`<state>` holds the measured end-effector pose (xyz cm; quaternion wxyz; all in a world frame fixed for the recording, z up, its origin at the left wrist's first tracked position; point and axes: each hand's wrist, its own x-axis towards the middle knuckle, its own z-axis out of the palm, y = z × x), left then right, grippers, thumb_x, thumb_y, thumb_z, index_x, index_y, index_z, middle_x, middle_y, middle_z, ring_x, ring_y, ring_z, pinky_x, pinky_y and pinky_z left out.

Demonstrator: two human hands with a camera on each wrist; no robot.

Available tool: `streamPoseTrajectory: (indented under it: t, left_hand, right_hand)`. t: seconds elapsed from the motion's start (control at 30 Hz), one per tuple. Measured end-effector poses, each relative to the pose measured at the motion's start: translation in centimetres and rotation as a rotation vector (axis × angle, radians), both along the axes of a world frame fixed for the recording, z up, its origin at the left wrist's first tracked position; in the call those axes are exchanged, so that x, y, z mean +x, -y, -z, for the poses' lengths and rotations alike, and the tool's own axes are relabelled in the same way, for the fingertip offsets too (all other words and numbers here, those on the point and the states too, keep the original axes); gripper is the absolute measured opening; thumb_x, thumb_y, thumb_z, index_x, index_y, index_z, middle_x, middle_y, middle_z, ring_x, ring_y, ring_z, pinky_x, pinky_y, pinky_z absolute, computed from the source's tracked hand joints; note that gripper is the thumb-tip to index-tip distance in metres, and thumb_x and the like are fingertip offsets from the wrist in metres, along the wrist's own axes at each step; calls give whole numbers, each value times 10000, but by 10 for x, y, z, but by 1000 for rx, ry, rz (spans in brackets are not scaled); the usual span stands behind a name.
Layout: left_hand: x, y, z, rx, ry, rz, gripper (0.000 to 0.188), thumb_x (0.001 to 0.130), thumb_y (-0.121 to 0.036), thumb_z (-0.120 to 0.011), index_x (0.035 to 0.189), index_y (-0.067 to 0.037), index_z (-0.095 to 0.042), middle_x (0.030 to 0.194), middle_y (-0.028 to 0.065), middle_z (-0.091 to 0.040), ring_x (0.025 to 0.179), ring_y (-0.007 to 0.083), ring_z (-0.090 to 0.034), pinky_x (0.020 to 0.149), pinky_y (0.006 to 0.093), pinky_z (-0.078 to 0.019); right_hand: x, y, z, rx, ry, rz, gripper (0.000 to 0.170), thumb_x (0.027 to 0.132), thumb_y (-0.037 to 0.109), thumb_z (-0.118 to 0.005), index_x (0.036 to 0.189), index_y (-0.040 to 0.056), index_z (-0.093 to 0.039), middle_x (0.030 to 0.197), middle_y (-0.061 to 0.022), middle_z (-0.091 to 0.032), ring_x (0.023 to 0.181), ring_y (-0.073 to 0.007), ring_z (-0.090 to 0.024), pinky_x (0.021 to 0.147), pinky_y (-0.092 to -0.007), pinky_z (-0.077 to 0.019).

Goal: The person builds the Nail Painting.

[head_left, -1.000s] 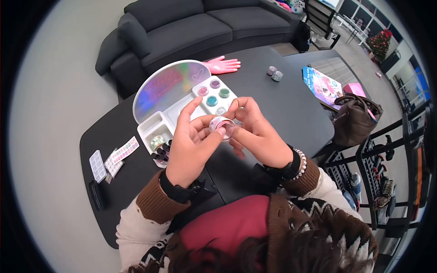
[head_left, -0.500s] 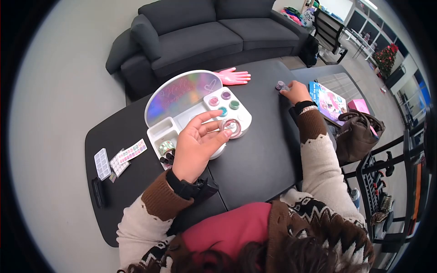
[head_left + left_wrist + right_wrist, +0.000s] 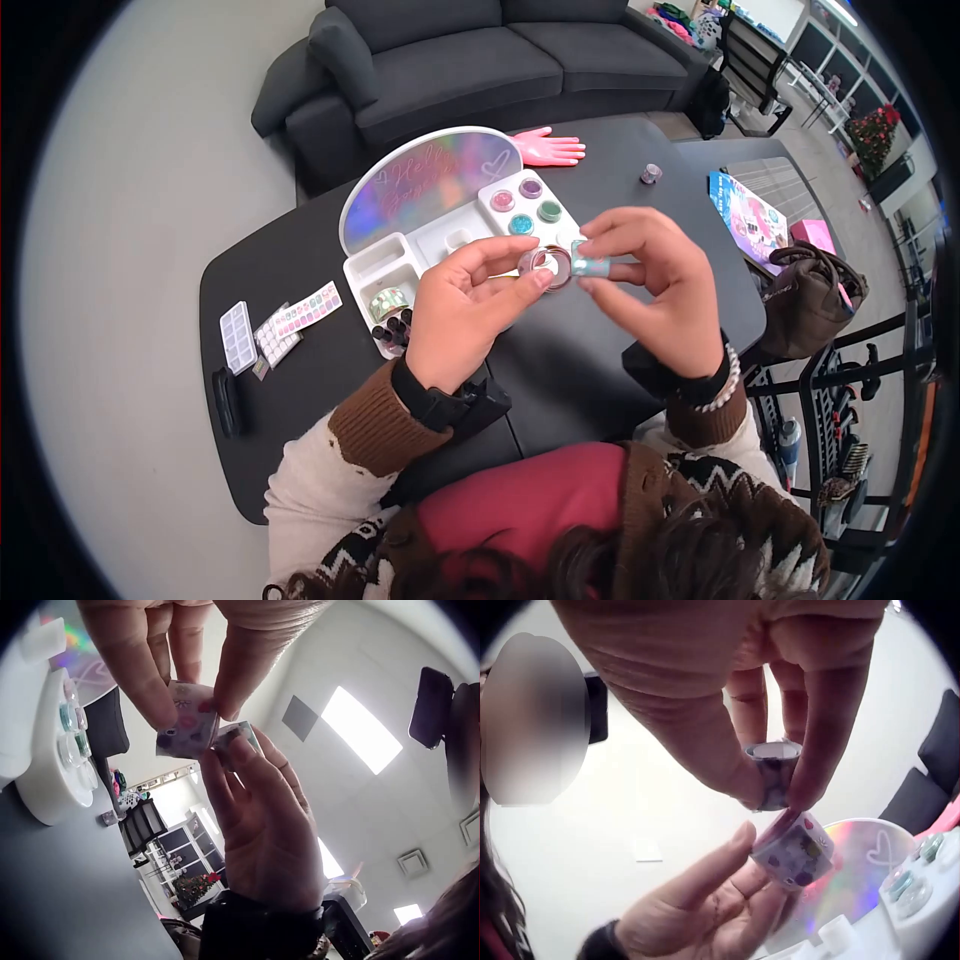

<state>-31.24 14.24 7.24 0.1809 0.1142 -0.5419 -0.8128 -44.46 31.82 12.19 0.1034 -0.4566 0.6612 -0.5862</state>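
Note:
In the head view, my left hand (image 3: pixel 465 325) pinches a wide ring-shaped roll (image 3: pixel 547 267) between thumb and fingers. The roll is whitish with hearts and flowers printed outside, as the right wrist view shows. My right hand (image 3: pixel 665 285) pinches a smaller, bluish patterned roll (image 3: pixel 775 780) by its sides. That small roll is hollow and sits right at the open end of the wide one. Both hands are raised over a white tray (image 3: pixel 415 243) with an iridescent half-round panel (image 3: pixel 425 190).
Glitter pots, including a teal one (image 3: pixel 521 224), sit in the tray. Its left side holds a green-and-white roll (image 3: pixel 388 303) and black-capped bottles (image 3: pixel 393 330). A pink model hand (image 3: pixel 552 148) lies behind. Another small roll (image 3: pixel 651 174) stands farther right. Sticker sheets (image 3: pixel 308 310) lie left.
My right hand left the wide roll, reached to two small rolls at the far right, and came back with one of them. The left hand keeps hold of the wide roll.

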Motion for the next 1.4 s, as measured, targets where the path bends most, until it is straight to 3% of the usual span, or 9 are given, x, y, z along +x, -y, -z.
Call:
streamPoseTrajectory:
  t: [0.13, 0.23, 0.43, 0.57, 0.63, 1.13, 1.4]
  left_hand:
    - [2, -1, -2, -53, -36, -20, 391, 1003, -16, -784, 1363, 66, -655, 1304, 178, -739, 1149, 199, -751, 1011, 315, -609]
    - [2, 0, -1, -65, -32, -24, 383, 1000, -14, -788, 1352, 67, -661, 1286, 165, -747, 1141, 192, -753, 995, 311, -612]
    - [2, 3, 1, -28, -80, -34, 372, 1001, -16, -788, 1338, 76, -659, 1271, 162, -746, 1111, 179, -764, 953, 284, -625]
    - [2, 5, -3, 16, -43, -28, 380, 1009, -18, -774, 1349, 90, -643, 1270, 180, -739, 1106, 182, -765, 956, 276, -625]
    - [1, 6, -3, 43, -39, -24, 383, 1011, -21, -770, 1351, 93, -639, 1268, 185, -738, 1104, 181, -765, 956, 272, -624]
    - [-1, 4, 10, -52, 36, -60, 365, 1026, -75, -773, 1348, 59, -666, 1242, 138, -770, 1049, 140, -761, 912, 262, -625]
    - [-1, 3, 10, -63, 60, -86, 352, 1020, -68, -779, 1337, 35, -665, 1254, 148, -761, 1048, 153, -768, 885, 258, -631]
  right_hand:
    - [16, 3, 7, -14, -286, 133, 244, 845, -22, -863, 1072, 32, -791, 1166, -117, -740, 1035, -206, -771, 839, -321, -680]
    - [19, 6, 8, -20, -358, 145, 265, 821, 6, -899, 1067, 42, -806, 1122, -121, -761, 1000, -226, -777, 823, -313, -675]
    - [17, 13, 5, -71, -564, 150, 265, 830, -27, -887, 1073, 60, -826, 1117, -111, -792, 991, -246, -780, 828, -354, -654]
    - [22, 16, 8, -68, -362, 210, 250, 838, -39, -873, 1062, 66, -831, 1135, -104, -800, 1004, -251, -783, 840, -360, -642]
    - [17, 14, 9, -10, -543, 159, 245, 843, -31, -869, 1064, 68, -831, 1148, -105, -800, 1017, -257, -784, 843, -356, -645]
    - [30, 17, 15, 136, -565, 261, 162, 830, -5, -827, 977, 51, -791, 1127, -88, -760, 999, -303, -744, 860, -398, -610]
    - [36, 18, 8, 212, -688, 252, 188, 852, 0, -792, 1026, 68, -770, 1086, -82, -756, 999, -322, -716, 865, -435, -589]
